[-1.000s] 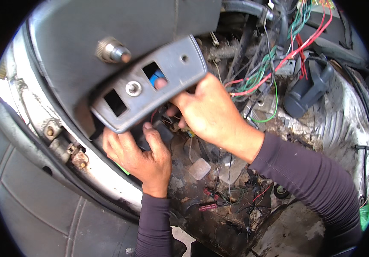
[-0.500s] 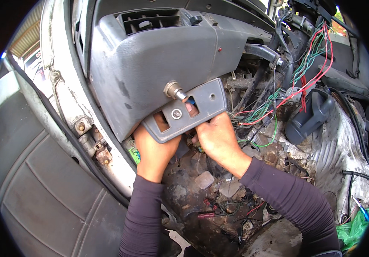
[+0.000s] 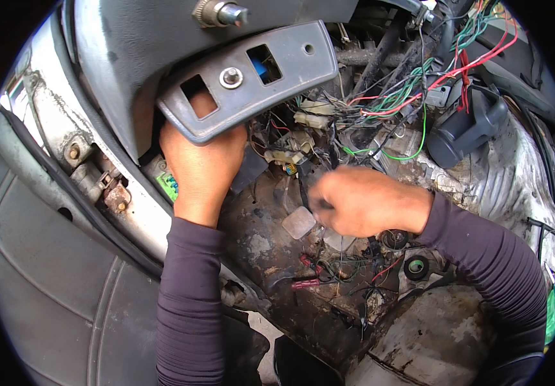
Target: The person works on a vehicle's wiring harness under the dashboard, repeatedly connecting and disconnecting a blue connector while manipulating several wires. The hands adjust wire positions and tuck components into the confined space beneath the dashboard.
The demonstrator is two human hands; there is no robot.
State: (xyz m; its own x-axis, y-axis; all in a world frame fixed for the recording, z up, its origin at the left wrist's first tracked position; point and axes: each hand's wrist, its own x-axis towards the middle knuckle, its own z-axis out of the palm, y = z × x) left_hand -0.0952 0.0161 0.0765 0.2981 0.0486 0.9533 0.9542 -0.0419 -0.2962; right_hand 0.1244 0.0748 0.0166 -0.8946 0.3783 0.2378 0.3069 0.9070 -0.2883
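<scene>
A grey plastic switch panel with two rectangular cut-outs and a round metal fitting hangs tilted below the dashboard. My left hand grips it from behind at its lower left; the fingertips are hidden, and some skin shows through the left cut-out. Something blue is visible through the other cut-out. My right hand is apart from the panel, above the dirty floor, beside a worn pedal pad. Its fingers are curled in and slightly blurred; whatever they hold, if anything, is hidden.
Red and green loose wires hang at the upper right, with pale connectors behind the panel. A black plastic housing stands on the right. Wire scraps litter the floor. At left are the door sill and grey door trim.
My right hand has let go of the panel's right part and moved down toward the floor. The panel and my left hand appear larger, and the view has shifted lower.
</scene>
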